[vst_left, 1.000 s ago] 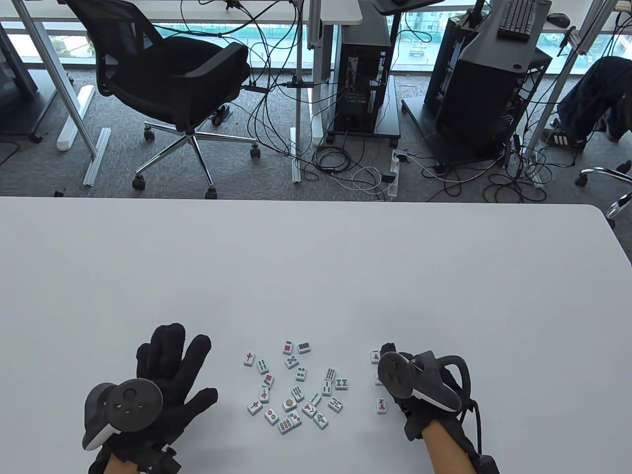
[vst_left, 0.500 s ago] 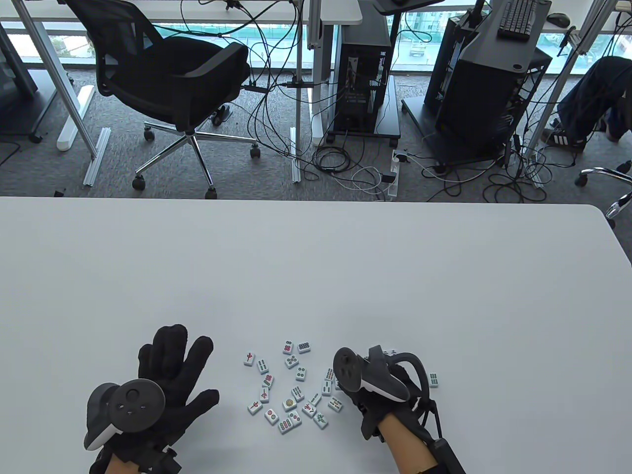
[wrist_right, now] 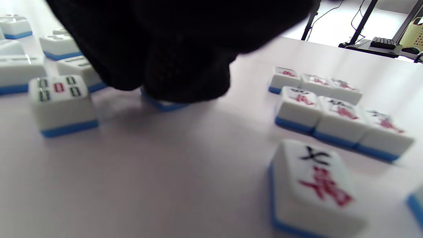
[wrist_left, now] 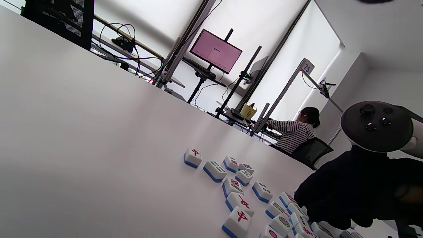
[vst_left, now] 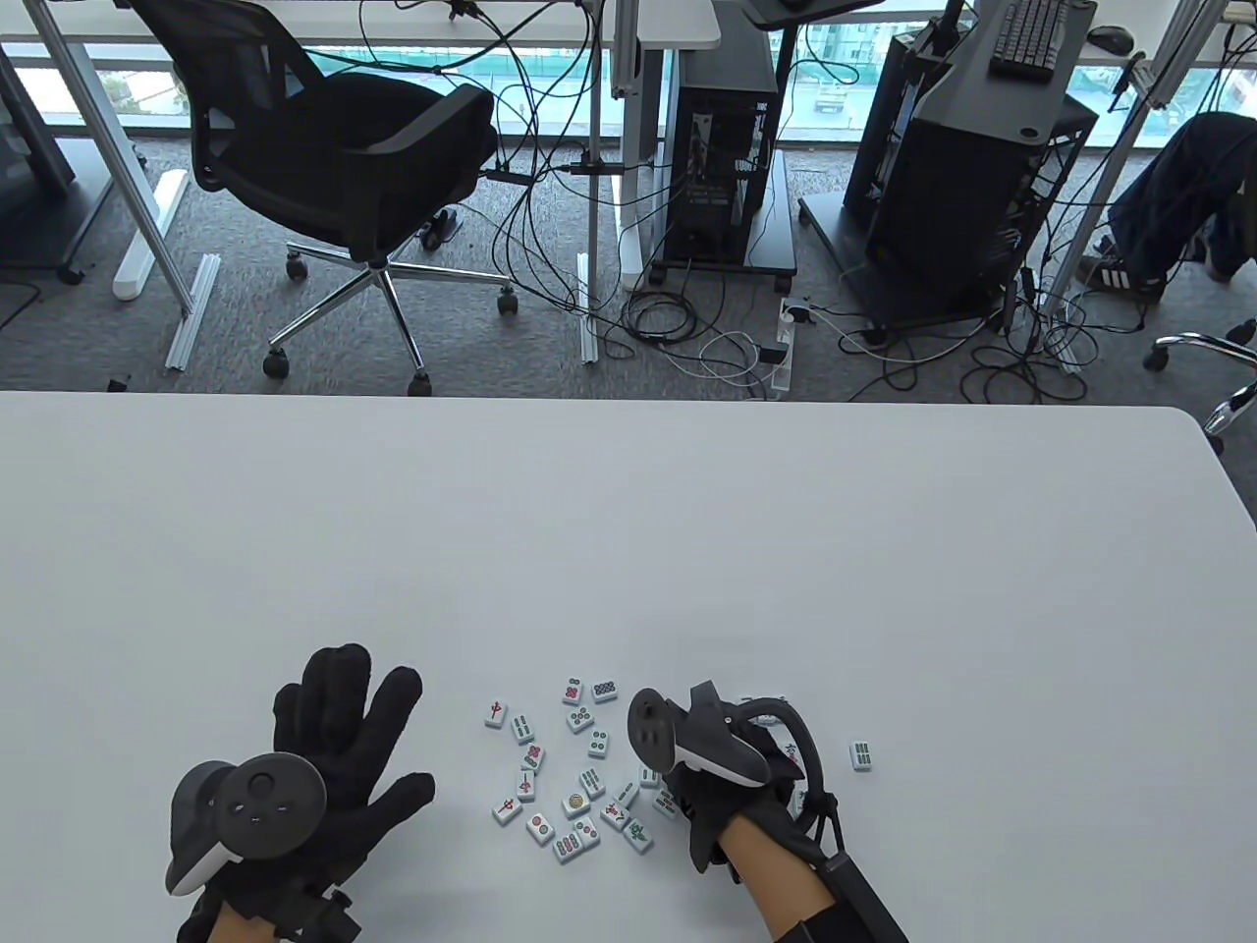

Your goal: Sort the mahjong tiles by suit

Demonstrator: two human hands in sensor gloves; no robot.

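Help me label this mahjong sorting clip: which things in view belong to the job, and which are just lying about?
Part of the job:
- unsorted tile pile
- character tiles set in rows
- lone bamboo tile
- right hand, fingers on a tile
- left hand, flat on the table

Just lying about:
- office chair
- floor cables
- computer towers

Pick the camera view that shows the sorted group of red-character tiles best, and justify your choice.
The right wrist view: the red-character tiles lie close, side by side in two rows. In the table view the right hand hides most of them. The left wrist view does not show them.
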